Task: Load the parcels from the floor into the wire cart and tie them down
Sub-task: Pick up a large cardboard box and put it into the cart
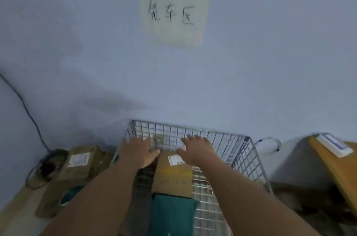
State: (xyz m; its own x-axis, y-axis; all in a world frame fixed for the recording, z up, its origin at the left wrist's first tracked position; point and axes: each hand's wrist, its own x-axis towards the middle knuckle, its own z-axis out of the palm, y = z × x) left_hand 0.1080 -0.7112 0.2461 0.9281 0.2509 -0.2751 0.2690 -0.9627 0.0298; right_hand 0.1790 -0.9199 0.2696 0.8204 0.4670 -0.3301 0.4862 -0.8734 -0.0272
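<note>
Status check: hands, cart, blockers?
Both open: left hand, right hand, above box in cart. Also in: teal parcel. Unloaded: floor box, left of cart. Nothing blocking.

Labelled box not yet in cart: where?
Head view, lower left: the labelled box sits outside the wire cart, left of it, beside the dark cable tangle.

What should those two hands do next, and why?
Probably pull back and reach left: the left hand and right hand are open over the brown box, already in the wire cart, while a labelled parcel waits on the floor.
</note>
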